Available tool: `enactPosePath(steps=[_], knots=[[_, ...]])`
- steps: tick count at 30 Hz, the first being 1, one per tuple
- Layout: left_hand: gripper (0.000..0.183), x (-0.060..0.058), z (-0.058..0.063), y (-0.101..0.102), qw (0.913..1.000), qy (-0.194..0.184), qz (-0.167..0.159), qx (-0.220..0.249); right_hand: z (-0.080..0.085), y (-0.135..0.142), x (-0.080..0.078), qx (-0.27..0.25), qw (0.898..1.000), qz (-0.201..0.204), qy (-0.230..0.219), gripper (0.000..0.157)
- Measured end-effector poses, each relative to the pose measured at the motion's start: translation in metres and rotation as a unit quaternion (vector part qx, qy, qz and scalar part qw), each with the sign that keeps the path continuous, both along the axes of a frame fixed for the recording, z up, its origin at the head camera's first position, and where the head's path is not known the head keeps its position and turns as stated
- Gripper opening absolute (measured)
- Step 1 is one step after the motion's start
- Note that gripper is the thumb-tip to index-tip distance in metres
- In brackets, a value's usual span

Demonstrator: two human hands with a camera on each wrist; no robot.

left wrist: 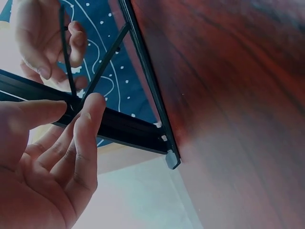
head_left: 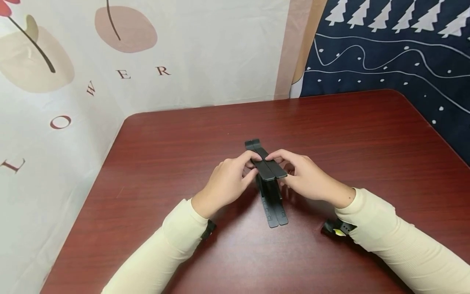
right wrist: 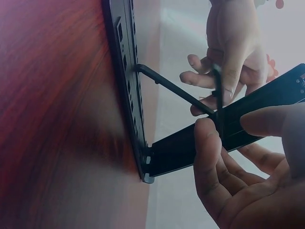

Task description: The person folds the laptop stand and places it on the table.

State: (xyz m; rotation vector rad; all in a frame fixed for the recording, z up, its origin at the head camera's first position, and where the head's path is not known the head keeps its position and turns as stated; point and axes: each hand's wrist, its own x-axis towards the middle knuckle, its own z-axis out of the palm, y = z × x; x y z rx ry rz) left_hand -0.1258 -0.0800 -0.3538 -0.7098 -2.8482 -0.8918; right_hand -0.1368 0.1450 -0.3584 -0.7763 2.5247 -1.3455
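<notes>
A black folding laptop stand [head_left: 269, 169] stands partly unfolded at the middle of the table, its upper arms tilted above the base [head_left: 272, 212]. From the left side my left hand [head_left: 227, 179] pinches the upper arm between thumb and fingers. My right hand [head_left: 312, 177] grips the opposite side the same way. In the left wrist view a thin support strut [left wrist: 107, 59] runs from the base up to the upper arm, near the fingertips. The right wrist view shows a matching strut [right wrist: 174, 90], plus a second short bar [right wrist: 219, 95] sticking out at the fingers.
The reddish-brown wooden table [head_left: 176, 134] extends around the stand on every side. Behind it hang a pale curtain [head_left: 213, 53] with printed letters and a dark blue cloth [head_left: 367, 61] with white trees. A black strap device [head_left: 335, 228] sits under the right sleeve.
</notes>
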Motion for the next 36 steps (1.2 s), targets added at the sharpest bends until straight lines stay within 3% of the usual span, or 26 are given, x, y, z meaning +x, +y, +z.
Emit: enactPosePath(steps=[8, 27, 36], knots=[[0.023, -0.0009, -0.0002, -0.0011, 0.9998, -0.014, 0.011, 0.008, 0.0005, -0.0013, 0.0009, -0.031, 0.998, -0.003, -0.047, 0.037], [0.023, -0.0033, 0.0000, -0.0022, 0.9990, -0.023, 0.015, 0.034, 0.0043, 0.0021, 0.0002, -0.024, 0.999, -0.001, -0.049, 0.048], [0.021, -0.0068, -0.0019, -0.0028, 0.9950, -0.069, 0.010, 0.072, 0.0053, 0.0012, 0.0011, -0.025, 0.998, -0.003, -0.057, 0.040]])
